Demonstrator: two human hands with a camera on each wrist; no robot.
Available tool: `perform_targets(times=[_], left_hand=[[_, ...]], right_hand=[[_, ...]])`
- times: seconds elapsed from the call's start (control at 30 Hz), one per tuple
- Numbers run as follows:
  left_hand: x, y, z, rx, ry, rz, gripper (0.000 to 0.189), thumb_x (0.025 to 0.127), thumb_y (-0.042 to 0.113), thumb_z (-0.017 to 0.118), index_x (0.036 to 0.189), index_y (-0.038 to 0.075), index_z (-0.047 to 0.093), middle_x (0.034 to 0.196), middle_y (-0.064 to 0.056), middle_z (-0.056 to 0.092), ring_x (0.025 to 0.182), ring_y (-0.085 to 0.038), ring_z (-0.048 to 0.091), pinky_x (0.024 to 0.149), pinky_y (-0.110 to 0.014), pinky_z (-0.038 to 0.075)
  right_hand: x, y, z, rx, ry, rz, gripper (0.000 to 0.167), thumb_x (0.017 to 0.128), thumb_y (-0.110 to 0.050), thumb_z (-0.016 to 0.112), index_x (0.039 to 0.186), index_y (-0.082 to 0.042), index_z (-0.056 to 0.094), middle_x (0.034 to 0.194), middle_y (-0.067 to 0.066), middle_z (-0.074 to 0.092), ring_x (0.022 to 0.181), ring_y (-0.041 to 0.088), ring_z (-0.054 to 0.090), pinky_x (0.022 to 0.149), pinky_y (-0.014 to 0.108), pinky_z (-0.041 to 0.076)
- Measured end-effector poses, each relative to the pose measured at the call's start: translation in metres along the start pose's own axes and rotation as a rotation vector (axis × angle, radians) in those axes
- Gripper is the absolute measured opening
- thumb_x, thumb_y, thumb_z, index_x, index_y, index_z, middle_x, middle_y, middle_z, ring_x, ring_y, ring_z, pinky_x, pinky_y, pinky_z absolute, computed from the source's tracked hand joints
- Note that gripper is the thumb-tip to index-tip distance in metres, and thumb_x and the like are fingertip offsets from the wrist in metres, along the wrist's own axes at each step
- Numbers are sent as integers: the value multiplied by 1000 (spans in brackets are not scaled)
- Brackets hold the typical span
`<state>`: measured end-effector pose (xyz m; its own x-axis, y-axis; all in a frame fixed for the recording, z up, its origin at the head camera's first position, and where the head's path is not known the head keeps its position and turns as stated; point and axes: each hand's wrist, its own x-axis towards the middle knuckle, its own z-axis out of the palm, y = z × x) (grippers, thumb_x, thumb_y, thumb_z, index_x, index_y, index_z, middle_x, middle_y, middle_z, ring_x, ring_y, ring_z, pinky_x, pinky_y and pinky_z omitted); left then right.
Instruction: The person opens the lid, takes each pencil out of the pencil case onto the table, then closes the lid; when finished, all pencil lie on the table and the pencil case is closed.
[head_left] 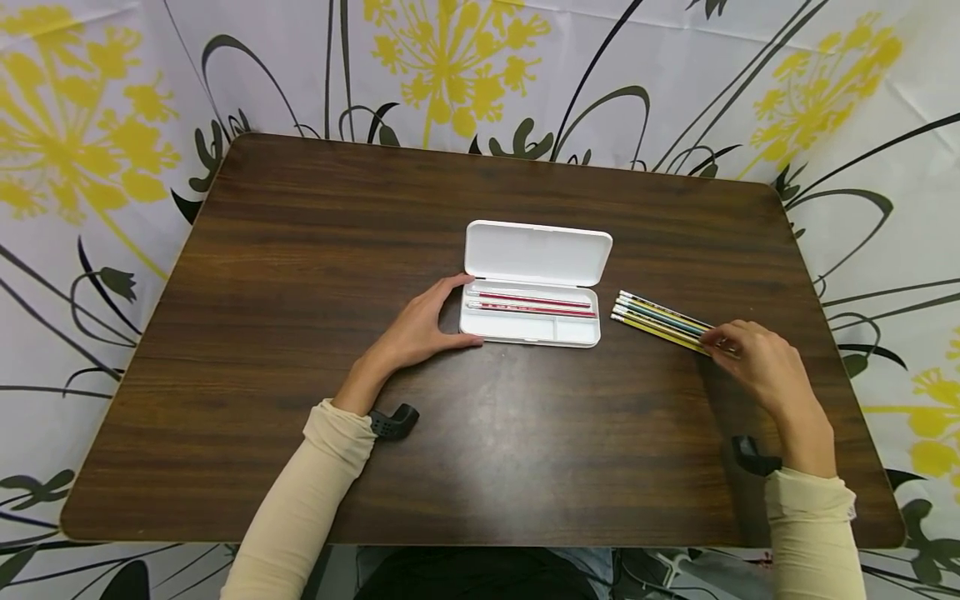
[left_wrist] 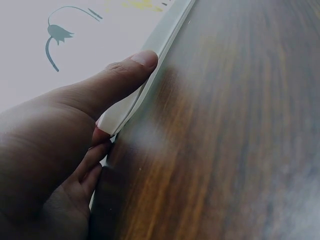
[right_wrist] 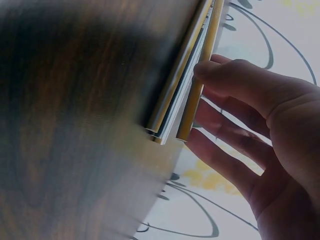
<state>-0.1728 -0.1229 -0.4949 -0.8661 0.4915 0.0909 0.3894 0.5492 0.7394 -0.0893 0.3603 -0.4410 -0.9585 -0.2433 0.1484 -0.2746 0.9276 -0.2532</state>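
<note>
A white pencil case (head_left: 538, 253) lies on the table with its lid raised at the back. Two red pencils (head_left: 534, 310) rest side by side inside it. My left hand (head_left: 416, 333) grips the case's left end, fingers at the back corner and thumb along the front edge; the left wrist view shows the thumb on the case's side (left_wrist: 122, 112). To the right of the case lies a row of yellow, teal and dark-striped pencils (head_left: 651, 318) with white ends. At their near right end, my right hand (head_left: 761, 367) pinches a yellow pencil (right_wrist: 191, 112), which stands slightly apart from the others.
The dark wood-grain table (head_left: 480, 467) has rounded corners. A white cloth (head_left: 285, 50) with yellow flowers and dark stems surrounds it on the back and sides. Each wrist wears a black camera band (head_left: 395, 422). The person's lap shows below the front edge.
</note>
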Motion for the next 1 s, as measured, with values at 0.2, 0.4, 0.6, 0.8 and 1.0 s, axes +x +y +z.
perform_targets(times=[0.2,0.4,0.6,0.8,1.0], left_hand=[[0,1,-1,-2,0,1,96,75,51,82,151,18,34,152,-2,38,139,-18,33,110,-42,30],[0,1,-2,2,-1,0,95,75,51,81,151,18,34,152,-2,37,139,-18,33,110,-42,30],[-1,1,-2,-1,4,-2,95,75,52,81,151,18,34,152,-2,38,139,-17,33,110,-42,30],[-1,1,-2,0,11,7,93,75,49,83,149,18,36,150,-3,40,138,-18,35,110,-41,30],[0,0,-1,-6,8,15,93,75,47,84,149,17,37,150,-3,41,137,-19,35,109,-42,31]], right_hand=[[0,1,2,4,-11,30,18,79,-3,81,94,-10,74,93,7,68,81,29,66,63,55,48],[1,3,4,3,-12,46,16,80,-4,80,94,-10,75,94,8,67,79,30,65,63,55,48],[2,3,5,4,2,43,15,81,-4,79,94,-10,75,96,9,68,77,30,63,62,54,46],[2,4,5,22,-2,32,13,83,-4,78,94,-11,76,96,8,68,77,29,63,64,53,47],[4,4,-4,39,32,39,13,85,-5,76,98,-8,74,93,7,67,77,30,67,63,53,49]])
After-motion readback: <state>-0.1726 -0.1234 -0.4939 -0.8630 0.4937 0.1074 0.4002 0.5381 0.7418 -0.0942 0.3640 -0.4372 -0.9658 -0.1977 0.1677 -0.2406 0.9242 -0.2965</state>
